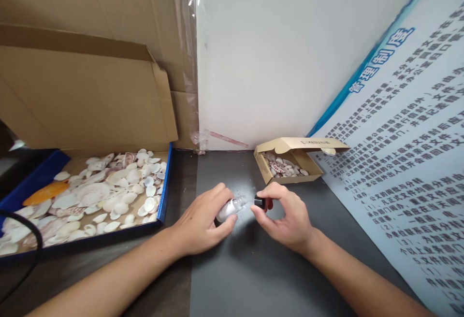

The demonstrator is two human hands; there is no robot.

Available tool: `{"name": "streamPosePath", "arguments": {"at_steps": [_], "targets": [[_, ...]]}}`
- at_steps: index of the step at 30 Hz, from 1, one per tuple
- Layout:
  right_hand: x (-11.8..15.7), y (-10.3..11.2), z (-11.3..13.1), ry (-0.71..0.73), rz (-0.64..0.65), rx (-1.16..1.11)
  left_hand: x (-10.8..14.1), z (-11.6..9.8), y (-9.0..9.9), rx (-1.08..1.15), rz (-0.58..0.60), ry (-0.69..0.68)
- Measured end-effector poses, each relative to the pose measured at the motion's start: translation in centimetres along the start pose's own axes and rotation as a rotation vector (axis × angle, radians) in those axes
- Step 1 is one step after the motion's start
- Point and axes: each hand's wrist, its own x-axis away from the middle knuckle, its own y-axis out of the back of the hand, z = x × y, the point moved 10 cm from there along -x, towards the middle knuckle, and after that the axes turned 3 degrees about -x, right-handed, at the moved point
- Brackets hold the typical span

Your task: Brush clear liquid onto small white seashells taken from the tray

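Bottle [230,208], 1, small, clear, pale label: centre of the scene, tilted, neck toward the right; pinched between thumb and fingers of the person's left hand [206,220].
Cap [259,202], 1, black: just beside the bottle's neck, apart from it; pinched between thumb and fingers of the right hand [286,215].
Blue-edged box [164,196], 1, open: left, holding many shells [93,194] and 1 orange piece [46,193].
Small carton [294,180], 1, lid raised: far right of the hands, holding shells.
Cable [36,232], 1, black: near left.
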Motion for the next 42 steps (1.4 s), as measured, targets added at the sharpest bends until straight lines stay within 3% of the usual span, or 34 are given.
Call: {"name": "streamPosePath", "arguments": {"at_steps": [6, 13, 20, 26, 33, 42], "targets": [[0.2, 0.2, -0.4, -0.023, -0.017, 0.027, 0.1, 0.3, 0.2, 0.015, -0.051, 0.006], [0.4, -0.1, 0.8, 0.074, 0.008, 0.046, -0.2, 0.2, -0.1, -0.037, -0.045, -0.005], [-0.1, 0.3, 1.1, 0.081, -0.001, 0.041, 0.0, 1.0, 0.3, 0.014, -0.076, 0.074], [-0.1, 0.8, 0.4, 0.038, -0.036, 0.100, -0.1, 0.3, 0.4, 0.023, -0.073, 0.009], [0.0, 0.2, -0.2, 0.006, 0.010, 0.034, 0.1, -0.7, 0.2, 0.043, -0.042, -0.091], [0.7, -0.9, -2.4, -0.182, 0.075, -0.073, 0.2, -1.5, -0.6, 0.034, 0.048, -0.152]]}}
